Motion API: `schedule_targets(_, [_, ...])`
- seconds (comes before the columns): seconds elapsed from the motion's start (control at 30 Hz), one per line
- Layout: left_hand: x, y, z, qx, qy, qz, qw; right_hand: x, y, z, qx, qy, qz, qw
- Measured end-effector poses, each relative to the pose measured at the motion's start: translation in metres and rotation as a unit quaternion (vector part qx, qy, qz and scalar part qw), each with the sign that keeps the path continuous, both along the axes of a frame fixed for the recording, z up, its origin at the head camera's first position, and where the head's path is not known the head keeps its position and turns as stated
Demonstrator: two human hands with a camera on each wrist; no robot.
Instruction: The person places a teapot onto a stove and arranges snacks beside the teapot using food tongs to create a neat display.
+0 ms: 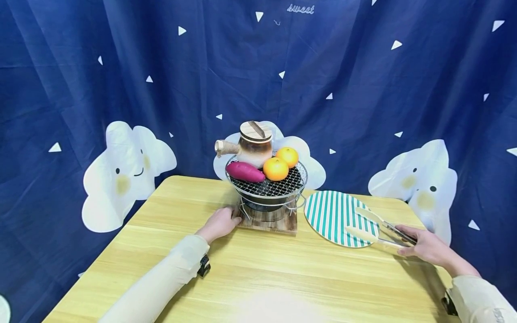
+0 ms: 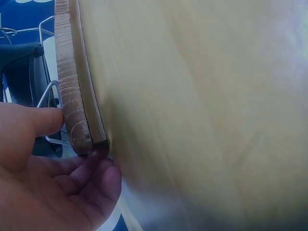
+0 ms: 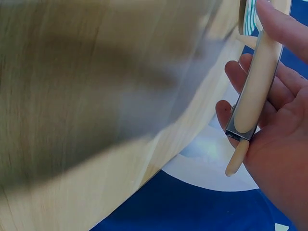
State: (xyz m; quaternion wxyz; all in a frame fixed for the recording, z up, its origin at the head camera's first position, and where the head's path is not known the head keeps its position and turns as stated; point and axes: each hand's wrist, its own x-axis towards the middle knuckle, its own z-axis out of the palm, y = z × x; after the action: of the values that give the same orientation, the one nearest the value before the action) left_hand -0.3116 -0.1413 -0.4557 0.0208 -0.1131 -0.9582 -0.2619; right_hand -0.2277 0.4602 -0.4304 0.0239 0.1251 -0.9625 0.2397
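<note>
My left hand (image 1: 219,223) grips the left corner of the square wooden base (image 1: 266,226) under the small grill. In the left wrist view, the thumb lies on the upper face of the wooden base (image 2: 72,91) and the curled fingers are at its lower edge. On the grill's wire mesh (image 1: 278,187) sit a purple sweet potato (image 1: 244,172), two oranges (image 1: 276,169) and a clay teapot (image 1: 255,152) with a wooden lid. My right hand (image 1: 431,246) holds tongs (image 1: 362,233) with spread, cream-coloured tips over a striped round mat (image 1: 332,219). The right wrist view shows the tongs' handle (image 3: 259,82) against the palm.
Everything stands on a light wooden table (image 1: 258,269) with rounded back corners. Behind it hangs a dark blue curtain (image 1: 323,58) with white clouds and triangles. The mat lies right of the grill, whose wire handle (image 1: 300,204) sticks out towards it.
</note>
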Motion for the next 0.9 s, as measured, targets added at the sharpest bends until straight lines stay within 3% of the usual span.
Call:
schedule_targets(0.6, [-0.0008,0.0000,0.0001,-0.002,0.000,-0.004,1.0000,-0.0017,0.0008,-0.0071,0.017,-0.006,-0.013,0.9998])
schedule_targets(0.9, [-0.0022,-0.0005,-0.0013,0.000,-0.005,-0.001,1.0000,0.0020,-0.0052,-0.0035,0.025,-0.009,-0.011,0.9996])
